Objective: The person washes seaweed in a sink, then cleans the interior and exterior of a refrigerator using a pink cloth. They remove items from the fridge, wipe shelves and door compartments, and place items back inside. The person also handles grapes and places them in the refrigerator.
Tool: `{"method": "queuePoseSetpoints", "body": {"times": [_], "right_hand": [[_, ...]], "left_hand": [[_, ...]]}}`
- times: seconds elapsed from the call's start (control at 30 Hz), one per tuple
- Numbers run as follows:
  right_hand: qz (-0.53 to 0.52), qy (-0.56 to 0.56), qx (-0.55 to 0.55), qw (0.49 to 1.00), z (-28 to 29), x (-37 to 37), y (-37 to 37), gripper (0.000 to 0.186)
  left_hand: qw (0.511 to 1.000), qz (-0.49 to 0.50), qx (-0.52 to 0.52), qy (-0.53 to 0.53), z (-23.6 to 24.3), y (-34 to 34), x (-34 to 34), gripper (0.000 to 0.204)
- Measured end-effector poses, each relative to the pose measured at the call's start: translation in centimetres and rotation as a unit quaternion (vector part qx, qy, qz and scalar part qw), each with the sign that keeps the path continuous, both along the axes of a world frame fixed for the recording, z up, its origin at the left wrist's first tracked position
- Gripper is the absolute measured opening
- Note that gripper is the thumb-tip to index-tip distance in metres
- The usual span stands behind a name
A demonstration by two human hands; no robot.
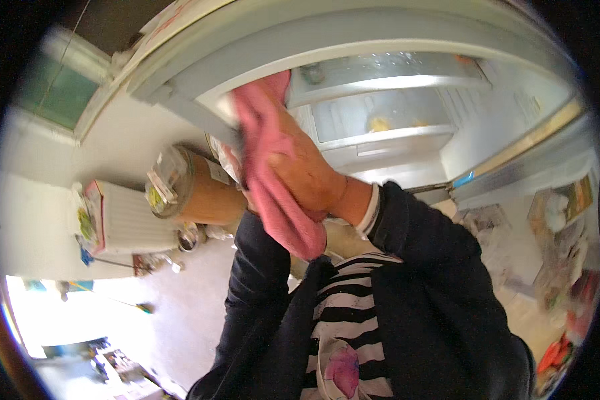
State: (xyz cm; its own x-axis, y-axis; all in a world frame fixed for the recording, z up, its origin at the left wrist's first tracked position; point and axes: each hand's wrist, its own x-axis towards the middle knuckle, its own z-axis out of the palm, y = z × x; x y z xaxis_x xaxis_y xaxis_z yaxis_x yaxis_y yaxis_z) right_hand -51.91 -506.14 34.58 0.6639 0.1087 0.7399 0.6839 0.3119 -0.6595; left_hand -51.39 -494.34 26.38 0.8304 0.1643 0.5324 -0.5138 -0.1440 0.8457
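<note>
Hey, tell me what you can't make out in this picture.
Left hand: head view, mostly hidden behind the cloth.
Right hand: head view, fingertips covered by the cloth.
Yellow thing in the fridge: head view, too blurred to name.
Items at right: head view, blurred near the picture's rim.

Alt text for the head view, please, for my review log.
A person's right hand holds a pink cloth at the left edge of an open refrigerator; the left hand is mostly hidden behind the cloth. A brown drum is at left.

Brown drum (211,197): pale label (218,172), print too small to read.
White top edge (192,15): reddish marks, not legible.
</note>
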Motion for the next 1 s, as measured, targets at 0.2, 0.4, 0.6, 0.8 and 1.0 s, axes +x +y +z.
{"method": "queuePoseSetpoints", "body": {"times": [0.2, 0.4, 0.6, 0.8, 1.0], "right_hand": [[-0.012, -0.059, 0.070, 0.996, -1.2, 1.0, 0.8, 0.069], [-0.029, 0.273, 0.027, 0.961, -16.4, -0.5, 1.6, 0.058], [0.149, 0.492, 0.227, 0.827, -22.6, -0.7, 0.7, 0.037], [-0.017, 0.230, -0.035, 0.972, -12.5, 0.0, -3.3, 0.039], [-0.301, 0.018, -0.526, 0.795, -19.5, 7.0, -9.4, 0.042]], "left_hand": [[0.988, -0.141, 0.040, 0.040, 0.7, 1.1, -0.3, 0.075], [0.982, 0.175, -0.070, -0.022, -1.6, -0.8, 0.9, 0.081], [0.988, 0.153, 0.030, 0.009, -2.1, -2.9, -0.8, 0.072], [0.990, 0.099, -0.008, 0.100, -8.7, -2.8, -3.2, 0.072], [0.981, -0.008, 0.191, -0.032, -5.9, -7.0, -12.3, 0.073]]}}
